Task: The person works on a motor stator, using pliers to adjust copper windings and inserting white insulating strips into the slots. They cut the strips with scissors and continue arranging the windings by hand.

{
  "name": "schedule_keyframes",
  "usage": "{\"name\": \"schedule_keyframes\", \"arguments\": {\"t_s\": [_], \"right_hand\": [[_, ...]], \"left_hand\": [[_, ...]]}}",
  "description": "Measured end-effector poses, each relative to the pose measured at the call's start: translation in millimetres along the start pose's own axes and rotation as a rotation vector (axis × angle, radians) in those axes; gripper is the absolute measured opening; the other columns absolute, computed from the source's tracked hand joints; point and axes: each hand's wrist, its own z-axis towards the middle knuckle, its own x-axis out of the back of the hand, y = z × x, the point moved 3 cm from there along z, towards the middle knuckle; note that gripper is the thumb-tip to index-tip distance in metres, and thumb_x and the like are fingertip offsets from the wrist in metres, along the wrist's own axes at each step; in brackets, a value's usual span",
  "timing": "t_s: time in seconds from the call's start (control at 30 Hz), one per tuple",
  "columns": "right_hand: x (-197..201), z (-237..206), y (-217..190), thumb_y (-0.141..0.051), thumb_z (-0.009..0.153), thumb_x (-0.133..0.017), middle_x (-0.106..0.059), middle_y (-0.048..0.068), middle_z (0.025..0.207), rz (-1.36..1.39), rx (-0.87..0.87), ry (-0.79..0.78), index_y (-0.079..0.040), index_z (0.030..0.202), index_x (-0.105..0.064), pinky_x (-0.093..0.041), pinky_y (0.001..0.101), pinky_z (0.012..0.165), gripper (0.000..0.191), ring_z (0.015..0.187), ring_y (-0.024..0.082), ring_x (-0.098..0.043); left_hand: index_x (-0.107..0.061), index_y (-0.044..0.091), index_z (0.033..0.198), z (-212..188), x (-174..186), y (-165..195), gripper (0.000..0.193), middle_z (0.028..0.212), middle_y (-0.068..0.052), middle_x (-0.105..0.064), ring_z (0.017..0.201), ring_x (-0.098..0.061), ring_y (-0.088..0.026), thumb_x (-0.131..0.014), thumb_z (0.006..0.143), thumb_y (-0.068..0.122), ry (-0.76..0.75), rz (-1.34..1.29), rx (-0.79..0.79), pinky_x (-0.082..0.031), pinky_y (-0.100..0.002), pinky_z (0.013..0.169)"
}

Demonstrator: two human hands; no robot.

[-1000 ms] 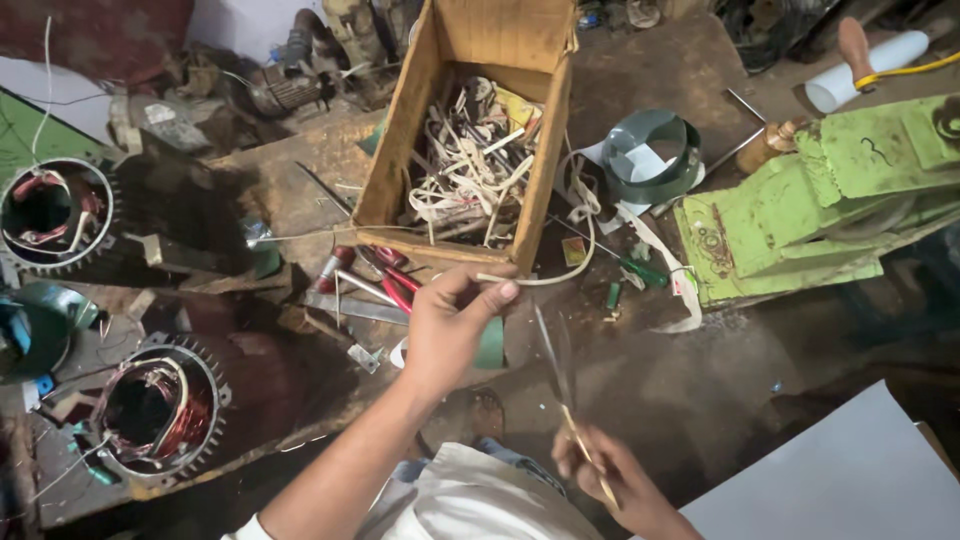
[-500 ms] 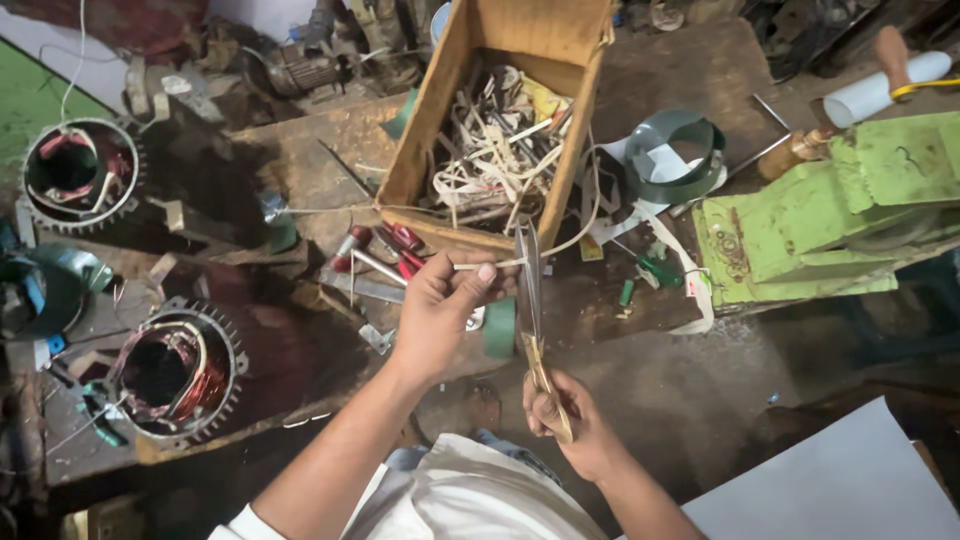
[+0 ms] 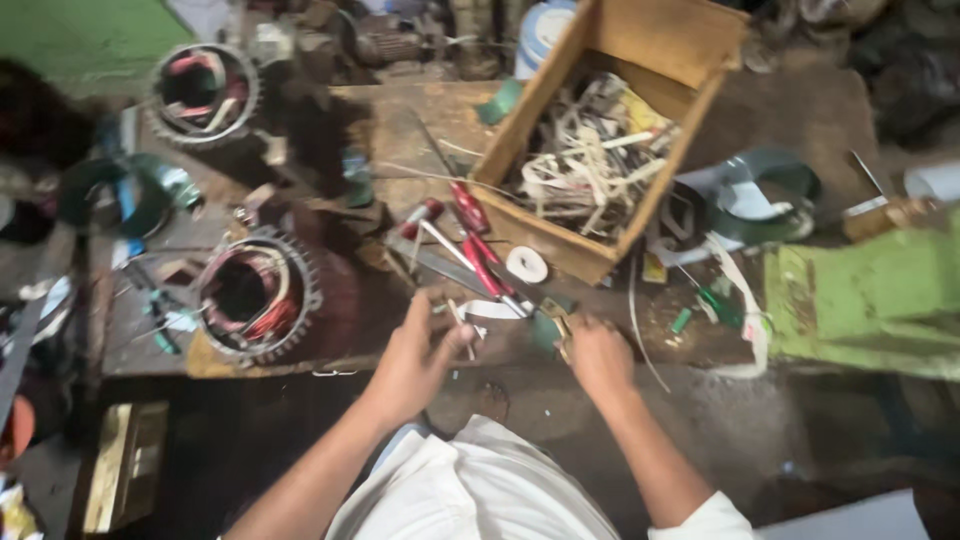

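Both hands have come down onto the bench edge since a moment ago, when the right one was held lower, raising a long thin blade-like tool upright; that tool no longer stands up in view. Now the left hand (image 3: 412, 362) sits with fingers curled, pinching a small pale strip (image 3: 466, 338), though the blur keeps me from saying what the strip is. The right hand (image 3: 598, 355) is closed into a loose fist at the bench edge, touching a small dark green piece (image 3: 546, 330); I cannot tell whether it grips anything. Between and just beyond the two hands lie red-handled tools (image 3: 478, 250), crossing one another, with a white roll of tape (image 3: 527, 264) beside them.

Behind those stands the open wooden box (image 3: 690, 50), tilted in the view, stuffed with a tangle of pale cut strips and wire offcuts (image 3: 585, 160) with a bit of yellow among them. Its near corner almost touches the tape roll. To the person's left on the wooden bench (image 3: 400, 120) rests a round motor stator (image 3: 255, 298) with reddish copper windings inside its toothed ring; a second stator (image 3: 200, 92) sits farther back. A green machine body (image 3: 870, 300) fills the right side, well apart from the hands.
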Motion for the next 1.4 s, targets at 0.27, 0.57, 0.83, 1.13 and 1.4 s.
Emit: {"name": "schedule_keyframes", "arguments": {"t_s": [0.27,0.57,0.83,1.13,1.4], "right_hand": [[93.4,-5.6,-117.2,-0.005,0.090,-0.061,-0.071,0.013,0.120,0.724,0.510,-0.026,-0.006,0.123,-0.069,-0.052,0.0387,0.097,0.034,0.112,0.029,-0.068],[123.8,-12.6,-222.3,-0.011,0.082,-0.076,-0.082,0.004,0.090,0.811,0.434,-0.235,-0.007,0.102,-0.078,-0.060,0.0284,0.075,0.020,0.082,0.015,-0.080],[134.1,-15.0,-266.9,0.000,0.088,-0.073,-0.066,0.006,0.108,0.950,0.579,-0.038,-0.005,0.105,-0.078,-0.057,0.0265,0.082,0.019,0.094,0.014,-0.069],[160.7,-14.5,-380.2,0.003,0.097,-0.066,-0.075,0.014,0.113,1.293,0.509,0.121,0.003,0.115,-0.066,-0.059,0.0296,0.085,0.019,0.106,0.021,-0.074],[158.1,-15.4,-461.7,-0.005,0.106,-0.060,-0.069,0.017,0.112,1.527,0.485,0.215,0.001,0.122,-0.052,-0.063,0.0444,0.095,0.018,0.106,0.030,-0.074]], "left_hand": [[-0.070,0.009,0.107,-68.5,49.6,26.9,0.023,0.127,-0.015,-0.064,0.121,-0.057,-0.033,-0.079,0.085,0.010,0.237,0.417,-0.631,-0.047,-0.042,0.100],[-0.067,0.009,0.118,-130.7,132.2,-2.3,0.033,0.118,-0.009,-0.061,0.111,-0.062,-0.022,-0.076,0.086,0.010,0.642,0.287,-0.464,-0.052,-0.035,0.097],[-0.047,0.009,0.143,-166.0,303.9,-36.3,0.050,0.135,-0.002,-0.060,0.129,-0.054,-0.013,-0.040,0.110,0.046,1.177,-0.285,-0.481,-0.041,-0.030,0.110],[-0.066,0.004,0.101,-142.4,304.6,41.0,0.012,0.088,-0.009,-0.061,0.081,-0.062,-0.024,-0.061,0.102,0.015,0.522,0.300,-0.754,-0.050,-0.035,0.074],[-0.066,0.004,0.104,-150.9,339.9,61.3,0.012,0.086,-0.009,-0.062,0.080,-0.061,-0.028,-0.063,0.104,0.015,0.286,0.225,-0.848,-0.049,-0.038,0.075]]}}
